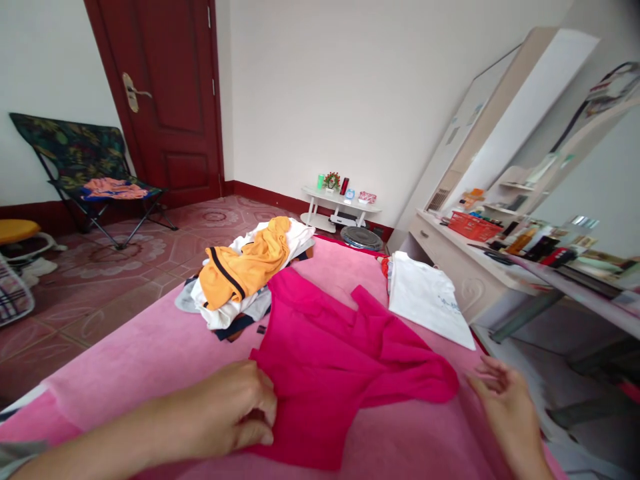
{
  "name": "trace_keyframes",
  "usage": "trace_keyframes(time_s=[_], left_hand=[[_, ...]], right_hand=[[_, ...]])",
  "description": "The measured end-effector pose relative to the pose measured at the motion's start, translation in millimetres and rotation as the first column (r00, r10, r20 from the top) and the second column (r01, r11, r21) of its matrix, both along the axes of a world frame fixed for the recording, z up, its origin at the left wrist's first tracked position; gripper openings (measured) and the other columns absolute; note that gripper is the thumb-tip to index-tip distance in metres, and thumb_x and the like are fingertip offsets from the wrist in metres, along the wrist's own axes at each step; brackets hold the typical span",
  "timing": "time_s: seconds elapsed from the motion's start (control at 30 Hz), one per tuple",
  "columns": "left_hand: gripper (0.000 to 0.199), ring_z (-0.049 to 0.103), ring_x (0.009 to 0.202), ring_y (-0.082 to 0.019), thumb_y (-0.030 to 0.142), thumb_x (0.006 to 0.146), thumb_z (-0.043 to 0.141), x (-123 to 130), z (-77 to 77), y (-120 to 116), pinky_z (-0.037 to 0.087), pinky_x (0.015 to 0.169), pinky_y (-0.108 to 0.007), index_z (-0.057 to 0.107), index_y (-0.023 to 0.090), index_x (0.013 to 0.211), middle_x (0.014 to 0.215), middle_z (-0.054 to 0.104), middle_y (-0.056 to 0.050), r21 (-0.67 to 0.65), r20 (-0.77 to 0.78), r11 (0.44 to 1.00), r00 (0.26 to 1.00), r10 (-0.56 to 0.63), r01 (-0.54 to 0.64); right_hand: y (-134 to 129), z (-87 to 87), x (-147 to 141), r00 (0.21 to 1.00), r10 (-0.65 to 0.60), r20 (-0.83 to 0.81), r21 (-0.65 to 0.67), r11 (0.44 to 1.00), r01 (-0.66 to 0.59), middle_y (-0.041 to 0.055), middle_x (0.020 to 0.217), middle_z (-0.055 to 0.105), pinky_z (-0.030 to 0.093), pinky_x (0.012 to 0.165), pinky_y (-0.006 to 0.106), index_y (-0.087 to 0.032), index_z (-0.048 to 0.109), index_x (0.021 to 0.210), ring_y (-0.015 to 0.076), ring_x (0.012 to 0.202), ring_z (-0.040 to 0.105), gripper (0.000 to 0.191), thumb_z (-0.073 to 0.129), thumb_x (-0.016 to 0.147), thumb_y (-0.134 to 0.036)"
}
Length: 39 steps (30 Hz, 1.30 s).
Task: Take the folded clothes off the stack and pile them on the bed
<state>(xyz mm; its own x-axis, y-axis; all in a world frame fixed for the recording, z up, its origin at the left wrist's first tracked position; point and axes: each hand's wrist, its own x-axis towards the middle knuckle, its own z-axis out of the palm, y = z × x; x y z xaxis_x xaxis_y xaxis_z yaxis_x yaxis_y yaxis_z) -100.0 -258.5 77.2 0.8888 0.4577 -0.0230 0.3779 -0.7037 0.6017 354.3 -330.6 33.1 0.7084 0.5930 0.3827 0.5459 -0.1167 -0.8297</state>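
A bright magenta long-sleeved top lies spread and somewhat wrinkled on the pink bed cover. My left hand is at its near left edge, fingers curled and closed on the cloth; the fingertips are partly hidden. Beyond the sleeve at the right, my right hand hovers over the cover, fingers loosely bent and apart, with nothing in it. Past the top, a heap of clothes holds a yellow garment with a black stripe. A folded white T-shirt lies at the far right.
A dressing table carries a red basket and several bottles, close to the bed's right side. A small white stand is by the far wall. A folding chair with clothing on it stands left, near the dark red door.
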Motion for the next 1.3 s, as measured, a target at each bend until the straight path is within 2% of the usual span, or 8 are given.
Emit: trace_keyframes(time_s=[0.1,0.23,0.43,0.6,0.83,1.0,1.13,1.3], left_hand=[[0.011,0.058,0.087,-0.014,0.022,0.085,0.055,12,-2.6,6,0.043,0.080,-0.023,0.064,0.025,0.091,0.093,0.063,-0.001,0.108,0.073,0.989,0.993,0.090,-0.098],[0.035,0.055,0.107,-0.020,0.022,0.081,0.057,31,-17.3,21,0.042,0.095,-0.031,0.059,0.030,0.115,0.121,0.055,-0.003,0.177,0.089,0.965,0.980,0.177,-0.191],[0.035,0.050,0.120,-0.025,0.028,0.087,0.050,55,-39.5,52,0.040,0.102,-0.038,0.060,0.025,0.121,0.132,0.051,-0.009,0.264,0.064,0.936,0.973,0.223,-0.232],[0.056,0.026,0.138,-0.031,0.034,0.084,0.055,72,-42.3,84,0.029,0.109,-0.045,0.046,0.020,0.137,0.150,0.028,-0.015,0.341,-0.016,0.887,0.942,0.336,-0.311],[0.068,0.015,0.141,-0.035,0.031,0.077,0.063,68,-39.6,102,0.025,0.110,-0.046,0.041,0.016,0.139,0.155,0.011,-0.018,0.332,0.023,0.847,0.901,0.433,-0.416],[0.029,0.053,0.115,-0.024,0.031,0.083,0.057,50,-21.6,61,0.040,0.100,-0.035,0.064,0.026,0.110,0.127,0.055,-0.007,0.248,0.096,0.940,0.971,0.217,-0.235],[0.034,0.062,0.094,-0.024,0.044,0.075,0.066,36,-7.1,26,0.047,0.086,-0.034,0.066,0.028,0.105,0.101,0.065,-0.004,0.180,-0.054,0.973,0.986,0.155,-0.143],[0.069,0.064,0.089,-0.028,0.047,0.051,0.081,19,-14.7,4,0.050,0.078,-0.033,0.063,0.028,0.115,0.099,0.069,-0.006,0.173,-0.156,0.958,0.954,0.256,-0.228]], right_hand=[[9,12.3,-19,0.952,0.164,0.258,-0.063,0.986,-0.153,0.0053,0.093,0.059,0.046,0.063,0.030,-0.019,0.054,0.110,0.0168,0.071,0.056,0.043,0.060,0.074,-0.044],[42,23.9,-68,0.743,0.551,0.379,-0.407,0.821,-0.401,0.0091,0.112,0.058,0.049,0.073,0.034,-0.024,0.047,0.129,0.0218,0.086,0.060,0.054,0.060,0.078,-0.039],[86,17.8,-118,0.526,0.706,0.473,-0.668,0.677,-0.308,0.0095,0.104,0.064,0.045,0.076,0.034,-0.025,0.059,0.119,0.0240,0.087,0.063,0.043,0.063,0.076,-0.022],[133,45.2,-110,0.642,0.683,0.349,-0.649,0.670,-0.360,0.0044,0.065,0.065,0.043,0.066,0.028,-0.019,0.062,0.064,0.0195,0.069,0.062,0.007,0.062,0.066,-0.012],[153,69.2,-56,0.827,0.326,0.458,-0.101,0.943,-0.316,0.0160,0.133,0.046,0.045,0.087,0.037,-0.015,0.041,0.130,0.0250,0.114,0.051,0.056,0.054,0.079,-0.035],[95,37.4,-66,0.610,0.613,0.501,-0.424,0.789,-0.445,0.0085,0.112,0.059,0.044,0.087,0.035,-0.021,0.058,0.108,0.0216,0.100,0.058,0.028,0.052,0.082,-0.029],[76,19.6,-70,0.730,0.499,0.467,-0.552,0.809,-0.200,0.0112,0.100,0.063,0.043,0.073,0.034,-0.017,0.057,0.112,0.0240,0.086,0.061,0.036,0.054,0.082,-0.038],[94,15.8,-56,0.875,0.458,0.153,-0.550,0.776,-0.310,0.0007,0.058,0.060,0.040,0.060,0.027,-0.018,0.058,0.064,0.0165,0.060,0.057,0.016,0.064,0.071,-0.031]])
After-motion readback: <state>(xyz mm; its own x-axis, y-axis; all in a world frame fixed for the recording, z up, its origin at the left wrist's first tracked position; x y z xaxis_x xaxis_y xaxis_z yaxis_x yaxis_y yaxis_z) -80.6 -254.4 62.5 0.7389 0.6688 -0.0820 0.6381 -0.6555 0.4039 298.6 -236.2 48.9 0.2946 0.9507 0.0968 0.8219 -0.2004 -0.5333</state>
